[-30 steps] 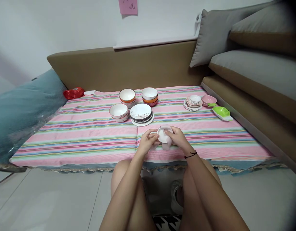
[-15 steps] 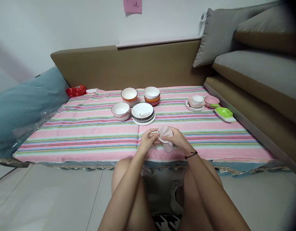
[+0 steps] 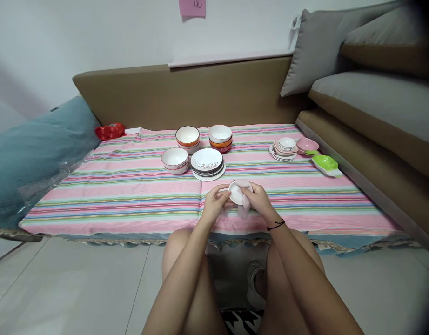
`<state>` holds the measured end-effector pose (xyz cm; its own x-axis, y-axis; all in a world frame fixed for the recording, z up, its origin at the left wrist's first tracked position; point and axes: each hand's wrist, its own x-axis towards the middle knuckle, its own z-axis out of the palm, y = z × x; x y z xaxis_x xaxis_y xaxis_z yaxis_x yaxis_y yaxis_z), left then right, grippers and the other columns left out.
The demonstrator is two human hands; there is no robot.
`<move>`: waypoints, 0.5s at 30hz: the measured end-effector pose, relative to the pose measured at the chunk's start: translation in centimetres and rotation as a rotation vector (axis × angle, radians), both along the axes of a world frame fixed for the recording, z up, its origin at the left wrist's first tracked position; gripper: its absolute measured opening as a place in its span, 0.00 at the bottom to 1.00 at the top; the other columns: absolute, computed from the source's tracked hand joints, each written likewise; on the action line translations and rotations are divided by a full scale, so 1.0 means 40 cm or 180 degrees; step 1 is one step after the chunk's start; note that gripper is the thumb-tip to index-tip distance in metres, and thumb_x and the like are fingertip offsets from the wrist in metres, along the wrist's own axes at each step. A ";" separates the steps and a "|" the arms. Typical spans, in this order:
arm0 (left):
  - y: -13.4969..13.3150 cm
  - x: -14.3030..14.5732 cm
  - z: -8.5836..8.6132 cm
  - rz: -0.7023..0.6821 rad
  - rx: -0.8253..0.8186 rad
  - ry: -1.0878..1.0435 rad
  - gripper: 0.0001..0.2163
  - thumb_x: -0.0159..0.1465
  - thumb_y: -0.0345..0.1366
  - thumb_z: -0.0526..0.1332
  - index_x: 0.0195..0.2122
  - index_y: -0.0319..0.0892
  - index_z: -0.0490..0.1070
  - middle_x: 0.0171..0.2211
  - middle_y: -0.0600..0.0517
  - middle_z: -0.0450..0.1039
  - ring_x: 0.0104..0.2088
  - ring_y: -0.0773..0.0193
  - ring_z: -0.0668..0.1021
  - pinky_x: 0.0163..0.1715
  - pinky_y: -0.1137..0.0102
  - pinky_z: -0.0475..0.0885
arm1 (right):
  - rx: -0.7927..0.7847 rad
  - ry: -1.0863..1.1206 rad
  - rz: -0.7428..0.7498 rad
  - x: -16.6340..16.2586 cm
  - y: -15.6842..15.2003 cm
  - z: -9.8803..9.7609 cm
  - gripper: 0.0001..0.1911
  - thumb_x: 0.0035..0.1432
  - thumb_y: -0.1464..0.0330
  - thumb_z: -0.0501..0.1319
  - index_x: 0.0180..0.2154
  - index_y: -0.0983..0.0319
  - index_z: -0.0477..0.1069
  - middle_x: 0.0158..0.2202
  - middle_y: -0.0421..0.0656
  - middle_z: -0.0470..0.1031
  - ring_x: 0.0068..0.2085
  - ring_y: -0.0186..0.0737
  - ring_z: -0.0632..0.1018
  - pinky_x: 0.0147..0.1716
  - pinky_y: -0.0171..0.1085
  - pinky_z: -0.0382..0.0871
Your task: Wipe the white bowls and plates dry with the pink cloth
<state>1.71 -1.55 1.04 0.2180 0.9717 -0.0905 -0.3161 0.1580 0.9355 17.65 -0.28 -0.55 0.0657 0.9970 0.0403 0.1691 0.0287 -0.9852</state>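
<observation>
Our left hand (image 3: 213,203) pinches a small white dish (image 3: 236,196) at its nine-o'clock rim; our right hand (image 3: 259,199) grips a thin pale cloth (image 3: 244,210) against its three-o'clock side. The dish looks round, shallow, held over the striped sheet (image 3: 124,190), plates (image 3: 206,159) between ten and eleven o'clock.

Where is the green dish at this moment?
The green dish lies at the right side of the striped cloth in the head view, nearer the camera than the pink bowl.
</observation>
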 end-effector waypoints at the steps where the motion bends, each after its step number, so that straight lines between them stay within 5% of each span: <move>1: 0.001 0.000 0.000 0.0039 -0.0013 -0.0025 0.22 0.47 0.43 0.71 0.40 0.38 0.70 0.24 0.52 0.76 0.25 0.62 0.78 0.28 0.67 0.76 | -0.0005 0.0029 0.0006 0.001 0.001 -0.001 0.18 0.47 0.58 0.59 0.36 0.65 0.72 0.31 0.44 0.75 0.32 0.41 0.73 0.30 0.37 0.65; 9: -0.003 -0.002 0.003 0.0173 -0.0088 -0.0137 0.23 0.45 0.42 0.73 0.39 0.39 0.68 0.26 0.53 0.75 0.24 0.65 0.77 0.30 0.68 0.75 | -0.0018 0.0101 0.0232 -0.008 -0.014 0.010 0.21 0.40 0.63 0.65 0.39 0.64 0.70 0.36 0.43 0.75 0.36 0.42 0.74 0.34 0.37 0.67; 15: -0.007 -0.002 0.001 -0.0121 -0.0040 -0.0093 0.23 0.46 0.42 0.72 0.40 0.39 0.68 0.30 0.51 0.76 0.29 0.63 0.78 0.33 0.66 0.76 | 0.0047 -0.0199 -0.0179 -0.023 -0.024 0.014 0.23 0.43 0.57 0.67 0.39 0.64 0.71 0.36 0.45 0.76 0.37 0.44 0.74 0.35 0.38 0.66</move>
